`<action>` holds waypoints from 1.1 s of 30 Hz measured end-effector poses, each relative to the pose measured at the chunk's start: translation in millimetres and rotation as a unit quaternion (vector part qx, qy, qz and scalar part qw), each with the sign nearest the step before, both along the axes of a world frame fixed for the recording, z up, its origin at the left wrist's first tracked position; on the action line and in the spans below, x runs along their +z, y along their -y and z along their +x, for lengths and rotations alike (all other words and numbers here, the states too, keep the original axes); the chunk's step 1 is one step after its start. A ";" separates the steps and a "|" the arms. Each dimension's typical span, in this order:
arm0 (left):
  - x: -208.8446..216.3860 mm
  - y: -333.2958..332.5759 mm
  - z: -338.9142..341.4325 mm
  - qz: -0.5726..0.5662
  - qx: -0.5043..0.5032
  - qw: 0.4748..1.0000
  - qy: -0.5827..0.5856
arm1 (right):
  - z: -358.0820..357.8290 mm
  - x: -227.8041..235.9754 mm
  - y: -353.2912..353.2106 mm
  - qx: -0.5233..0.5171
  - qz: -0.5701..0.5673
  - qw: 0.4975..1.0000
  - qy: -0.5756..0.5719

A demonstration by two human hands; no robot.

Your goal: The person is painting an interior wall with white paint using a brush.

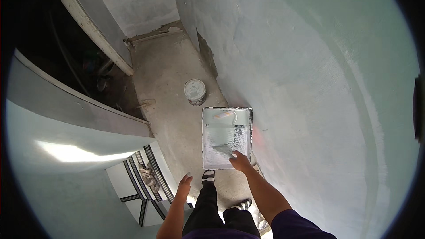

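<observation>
Desk: What fills your remote view?

Operator: A patchy pale wall (283, 84) climbs my right side above a grey floor (164, 71); the rectangular tray (211, 132) lies flat just beside that wall, presumably to stay within arm's reach

Desk: And smaller items?

Operator: I see a bucket (195, 91) upright beyond the tray, likely parked clear of the working arm, and what looks like a roller frame (223, 115) resting inside the tray, perhaps so drips stay contained

Desk: The hands?

Operator: The right hand (239, 162) grips a flat, smeared tool (223, 150) over the tray's near end, held low, I judge, so runoff lands inside; the left hand (184, 186) hangs half-curled, and I can't tell whether it pinches the pale bit (189, 175) at its tip
</observation>
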State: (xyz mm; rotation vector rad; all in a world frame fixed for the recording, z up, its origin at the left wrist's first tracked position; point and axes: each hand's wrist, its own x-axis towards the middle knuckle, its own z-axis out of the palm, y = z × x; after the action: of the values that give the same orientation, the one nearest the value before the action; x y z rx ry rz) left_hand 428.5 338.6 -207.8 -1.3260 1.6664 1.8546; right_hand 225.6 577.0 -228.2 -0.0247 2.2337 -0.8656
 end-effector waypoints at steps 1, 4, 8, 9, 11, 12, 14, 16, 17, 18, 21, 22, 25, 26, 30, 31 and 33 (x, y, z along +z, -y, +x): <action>13.9 5.1 4.2 -0.007 0.000 1.000 -0.007 | 9.1 8.4 -8.7 -0.029 -0.024 0.999 0.010; 57.3 16.8 8.1 -0.015 0.005 0.999 -0.046 | 41.6 50.0 -47.2 -0.232 -0.247 0.919 0.200; 109.3 17.1 -12.6 -0.020 -0.028 0.993 -0.113 | 87.7 126.3 -114.3 -0.313 -0.365 0.835 0.267; 121.8 14.5 -21.1 -0.031 -0.033 0.989 -0.138 | 98.5 144.7 -129.5 -0.319 -0.372 0.831 0.264; 150.8 7.7 -42.9 -0.040 -0.049 0.981 -0.181 | 121.6 180.3 -158.7 -0.327 -0.411 0.815 0.244; 168.9 1.9 -55.7 -0.052 -0.050 0.974 -0.216 | 132.8 196.8 -171.8 -0.336 -0.432 0.801 0.243; 210.5 -17.8 -84.6 -0.080 -0.056 0.959 -0.266 | 155.1 226.0 -192.9 -0.362 -0.460 0.780 0.219; 267.7 -47.1 -111.1 -0.102 -0.110 0.930 -0.334 | 178.9 252.7 -210.9 -0.352 -0.511 0.755 0.214; 301.4 -67.0 -124.1 -0.117 -0.135 0.911 -0.372 | 190.9 265.8 -218.5 -0.360 -0.522 0.749 0.195; 337.5 -91.1 -135.4 -0.108 -0.153 0.872 -0.452 | 202.8 277.8 -225.8 -0.346 -0.545 0.742 0.183; 457.8 -165.8 -152.3 -0.136 -0.225 0.727 -0.635 | 237.0 310.3 -241.8 -0.335 -0.583 0.727 0.136; 498.7 -193.3 -154.4 -0.165 -0.264 0.641 -0.701 | 249.4 320.4 -248.2 -0.331 -0.603 0.715 0.119; 605.0 -272.5 -144.0 -0.231 -0.318 0.417 -0.820 | 286.8 347.8 -268.3 -0.342 -0.639 0.684 0.078; 633.6 -297.8 -140.3 -0.245 -0.319 0.322 -0.857 | 300.1 356.3 -275.2 -0.330 -0.668 0.665 0.051; 699.7 -396.3 -127.2 -0.263 -0.321 0.173 -0.893 | 347.6 386.1 -294.6 -0.307 -0.756 0.572 -0.082; 707.2 -414.8 -125.5 -0.294 -0.310 0.163 -0.889 | 358.1 393.1 -297.7 -0.310 -0.768 0.549 -0.113; 716.6 -444.3 -119.3 -0.306 -0.305 0.146 -0.890 | 377.0 404.7 -303.5 -0.293 -0.789 0.507 -0.186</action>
State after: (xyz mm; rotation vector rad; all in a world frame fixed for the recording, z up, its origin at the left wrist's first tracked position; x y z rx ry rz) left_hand 309.2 782.8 508.8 -1.5873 -1.4043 -0.6970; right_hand 602.6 880.5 176.5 -0.3352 0.8143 -3.1880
